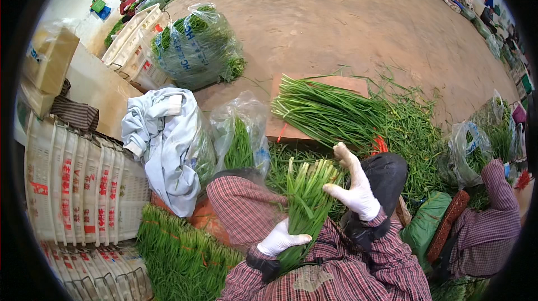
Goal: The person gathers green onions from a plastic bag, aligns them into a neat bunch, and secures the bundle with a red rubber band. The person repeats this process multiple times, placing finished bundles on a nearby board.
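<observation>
My left hand (284, 238), in a white glove, grips a bunch of green garlic chives (310, 200) low on its leafy part. The pale cut ends point up and away from me, over my lap. Beside those ends, my right hand (355, 187), also gloved, is spread with thumb and fingers apart and nothing between them. Beyond my knees a larger pile of chives (328, 109) lies across a low wooden board (281, 130). Orange-red ties (379, 144) show at the pile's near right edge.
Loose chive trimmings (420, 141) cover the floor to the right. Left stand a clear bag of chives (239, 143), a pale blue jacket (168, 141), tied bundles (180, 254) and stacked white plastic crates (84, 187). A co-worker in a checked sleeve (498, 183) sits close at right.
</observation>
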{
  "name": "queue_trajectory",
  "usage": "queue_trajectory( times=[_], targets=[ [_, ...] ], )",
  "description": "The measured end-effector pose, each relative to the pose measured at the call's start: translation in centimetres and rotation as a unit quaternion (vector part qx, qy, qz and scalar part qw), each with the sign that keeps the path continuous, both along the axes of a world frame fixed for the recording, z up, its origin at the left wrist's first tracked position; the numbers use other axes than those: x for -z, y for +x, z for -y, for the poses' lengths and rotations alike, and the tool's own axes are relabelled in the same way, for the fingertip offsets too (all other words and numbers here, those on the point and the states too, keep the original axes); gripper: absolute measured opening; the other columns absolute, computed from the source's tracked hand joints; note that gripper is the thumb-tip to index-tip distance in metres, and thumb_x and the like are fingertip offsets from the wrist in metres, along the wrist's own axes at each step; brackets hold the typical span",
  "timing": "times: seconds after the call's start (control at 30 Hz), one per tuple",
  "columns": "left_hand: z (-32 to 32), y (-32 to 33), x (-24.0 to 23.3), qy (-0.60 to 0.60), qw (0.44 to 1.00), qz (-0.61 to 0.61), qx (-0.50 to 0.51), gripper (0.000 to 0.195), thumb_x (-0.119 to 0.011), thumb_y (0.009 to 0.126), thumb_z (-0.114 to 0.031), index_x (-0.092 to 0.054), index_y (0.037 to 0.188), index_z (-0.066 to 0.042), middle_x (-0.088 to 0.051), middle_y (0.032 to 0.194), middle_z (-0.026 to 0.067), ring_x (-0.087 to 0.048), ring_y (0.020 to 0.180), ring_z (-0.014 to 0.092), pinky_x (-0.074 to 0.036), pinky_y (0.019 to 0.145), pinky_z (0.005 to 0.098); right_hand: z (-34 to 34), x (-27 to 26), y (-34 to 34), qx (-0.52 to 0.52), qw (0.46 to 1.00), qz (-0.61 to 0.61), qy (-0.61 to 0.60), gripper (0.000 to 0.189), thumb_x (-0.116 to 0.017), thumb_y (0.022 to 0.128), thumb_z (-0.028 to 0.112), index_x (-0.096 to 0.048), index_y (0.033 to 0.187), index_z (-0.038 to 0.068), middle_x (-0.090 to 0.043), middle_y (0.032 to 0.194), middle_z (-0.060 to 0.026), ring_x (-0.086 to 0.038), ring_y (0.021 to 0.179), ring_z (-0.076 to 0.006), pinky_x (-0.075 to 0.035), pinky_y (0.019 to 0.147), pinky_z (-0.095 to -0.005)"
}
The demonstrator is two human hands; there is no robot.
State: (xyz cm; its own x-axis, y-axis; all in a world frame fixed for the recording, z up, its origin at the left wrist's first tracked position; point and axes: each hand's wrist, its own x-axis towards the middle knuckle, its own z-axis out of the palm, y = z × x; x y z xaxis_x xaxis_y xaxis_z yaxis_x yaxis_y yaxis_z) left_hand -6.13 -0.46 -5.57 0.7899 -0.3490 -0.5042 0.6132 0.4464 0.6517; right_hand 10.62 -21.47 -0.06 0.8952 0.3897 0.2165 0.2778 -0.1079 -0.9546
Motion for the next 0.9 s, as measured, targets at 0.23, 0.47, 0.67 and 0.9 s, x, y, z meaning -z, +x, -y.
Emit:
queue_trajectory(
  times=[0.23, 0.47, 0.67, 0.9],
  targets=[
    [1.1, 0.8, -1.3, 0.036, 0.997, 0.053, 0.038, 0.083, -0.087, 0.088, -0.009, -0.041, 0.157, 0.000, -0.058, 0.148, 0.0091, -0.055, 0.136, 0.021, -0.042, 0.118, 0.0375, -0.4, -4.6, 2.1, -0.198, 0.878, 0.331, -0.283, 0.071, -0.084, 0.077, 0.032, -0.065, 0.143, 0.016, -0.061, 0.147, -0.0119, -0.052, 0.143, -0.0392, -0.044, 0.115, -0.0514],
    [1.4, 0.6, -1.9, 0.069, 0.994, 0.059, 0.062, 0.084, -0.088, 0.087, -0.010, -0.041, 0.156, 0.001, -0.059, 0.149, 0.0107, -0.056, 0.136, 0.022, -0.044, 0.117, 0.0379, -2.6, -2.5, 4.4, -0.157, 0.877, 0.356, -0.281, 0.011, -0.069, 0.087, 0.021, -0.066, 0.093, 0.013, -0.069, 0.081, -0.0069, -0.071, 0.077, -0.0305, -0.056, 0.071, -0.0433],
    [1.0, 0.3, -1.9, 0.070, 0.995, 0.048, 0.060, 0.085, -0.087, 0.088, -0.012, -0.040, 0.158, 0.002, -0.057, 0.150, 0.0103, -0.055, 0.136, 0.021, -0.043, 0.118, 0.0374, -2.0, -1.2, 6.5, -0.073, 0.854, 0.342, -0.385, 0.008, -0.061, 0.089, 0.018, -0.060, 0.094, 0.012, -0.066, 0.074, -0.0063, -0.070, 0.069, -0.0300, -0.053, 0.063, -0.0440],
    [0.2, 0.1, -1.6, 0.057, 0.997, 0.045, 0.041, 0.084, -0.088, 0.088, -0.011, -0.041, 0.158, 0.002, -0.059, 0.148, 0.0101, -0.057, 0.135, 0.021, -0.044, 0.117, 0.0373, -1.1, -0.8, 8.4, -0.025, 0.857, 0.355, -0.372, 0.006, -0.063, 0.091, 0.016, -0.061, 0.095, 0.013, -0.067, 0.074, -0.0085, -0.069, 0.065, -0.0326, -0.053, 0.060, -0.0458]
  ],
)
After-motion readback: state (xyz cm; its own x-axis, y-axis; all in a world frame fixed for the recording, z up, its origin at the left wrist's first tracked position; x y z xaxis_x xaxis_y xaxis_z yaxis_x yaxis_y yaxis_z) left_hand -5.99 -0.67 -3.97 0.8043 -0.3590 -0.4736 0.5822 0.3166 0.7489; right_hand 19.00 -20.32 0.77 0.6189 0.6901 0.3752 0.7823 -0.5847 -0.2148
